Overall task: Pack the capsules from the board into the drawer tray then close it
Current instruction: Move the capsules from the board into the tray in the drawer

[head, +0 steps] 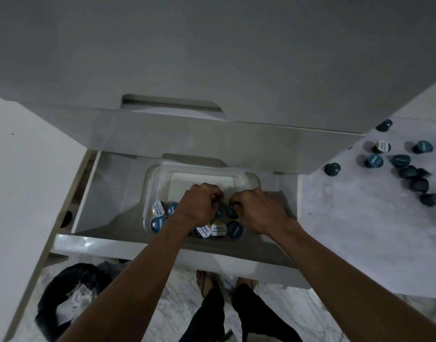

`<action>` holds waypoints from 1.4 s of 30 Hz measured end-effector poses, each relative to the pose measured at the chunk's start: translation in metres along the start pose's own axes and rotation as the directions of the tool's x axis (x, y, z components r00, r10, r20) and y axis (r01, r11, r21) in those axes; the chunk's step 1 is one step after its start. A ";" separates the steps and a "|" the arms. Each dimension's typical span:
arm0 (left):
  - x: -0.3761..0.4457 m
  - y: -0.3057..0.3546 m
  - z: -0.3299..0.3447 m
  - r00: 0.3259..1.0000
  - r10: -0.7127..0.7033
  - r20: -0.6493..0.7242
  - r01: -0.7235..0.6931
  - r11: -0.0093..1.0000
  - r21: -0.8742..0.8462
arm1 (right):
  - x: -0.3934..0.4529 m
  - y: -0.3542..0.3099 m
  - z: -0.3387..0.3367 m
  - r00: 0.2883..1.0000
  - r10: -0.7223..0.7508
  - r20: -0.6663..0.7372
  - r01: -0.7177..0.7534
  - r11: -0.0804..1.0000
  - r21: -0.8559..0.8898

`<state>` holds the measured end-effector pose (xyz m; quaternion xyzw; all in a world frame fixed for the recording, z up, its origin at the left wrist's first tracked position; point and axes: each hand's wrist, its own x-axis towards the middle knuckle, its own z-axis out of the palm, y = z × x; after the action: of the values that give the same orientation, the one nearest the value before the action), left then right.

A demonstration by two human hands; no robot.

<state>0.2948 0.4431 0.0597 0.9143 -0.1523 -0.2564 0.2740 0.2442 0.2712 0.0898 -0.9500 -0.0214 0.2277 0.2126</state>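
An open white drawer [147, 245] holds a clear plastic tray [246, 177]. Several blue and white-topped capsules [218, 229] lie along the tray's near side. Both my hands are down inside the tray, knuckles up. My left hand [199, 202] has its fingers curled round a dark blue capsule [220, 213]. Beside it, my right hand [260, 208] grips another dark capsule [231, 210]. Several more blue capsules [399, 161] lie scattered on the marble counter at the right.
A closed grey drawer front [212, 134] with a recessed handle overhangs the open drawer. A white countertop [21, 183] lies at the left. Below, a black bin bag [71, 297] stands on the marble floor beside my feet [226, 285].
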 end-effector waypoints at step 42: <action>-0.063 0.110 -0.015 0.919 0.275 -0.281 -0.336 0.921 -0.198 | -0.124 0.021 -0.047 0.812 0.304 -0.497 0.086 0.781 0.618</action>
<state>0.2365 0.3870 0.1588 0.8634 -0.2262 -0.1105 0.4373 0.1525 0.2165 0.1717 -0.8505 0.1766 -0.0615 0.4916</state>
